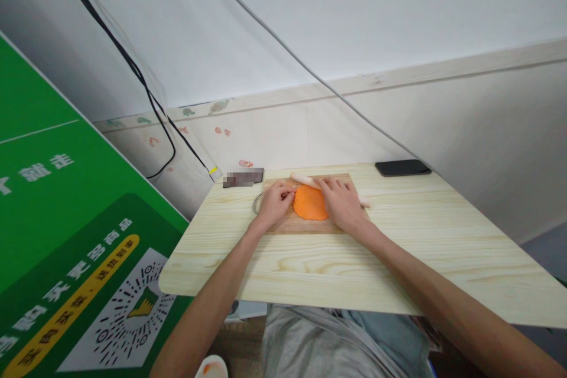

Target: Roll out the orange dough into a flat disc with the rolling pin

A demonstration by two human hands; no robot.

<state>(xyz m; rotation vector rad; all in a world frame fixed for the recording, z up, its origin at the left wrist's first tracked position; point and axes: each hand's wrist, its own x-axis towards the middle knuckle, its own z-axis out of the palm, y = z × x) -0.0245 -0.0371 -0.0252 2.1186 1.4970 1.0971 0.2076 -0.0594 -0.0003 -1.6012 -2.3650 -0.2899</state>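
Two bare hands work at a wooden board (290, 227) on a pale wood-grain tabletop (212, 254). At the board's centre lies a flat, roughly round orange sheet (309, 205), its outline slightly uneven. Left hand (275, 204): at nine o'clock of the sheet, fingers curled towards the thumb, tips at the sheet's rim; whether they are clamped on it cannot be told. Right hand (342, 202): at three o'clock, palm down across a rolling pin (302, 179) and overlapping the sheet's margin; whether its fingers close around the pin cannot be told. The pin slants from twelve o'clock of the sheet towards three, its ends emerging on either side of the hand. A metal ring (254, 204) projects at the board's nine o'clock edge, partly behind the left hand. At ten o'clock, just beside the board, lies a dark, partly pixelated object (243, 178); at two o'clock, well apart, a black phone (403, 168).
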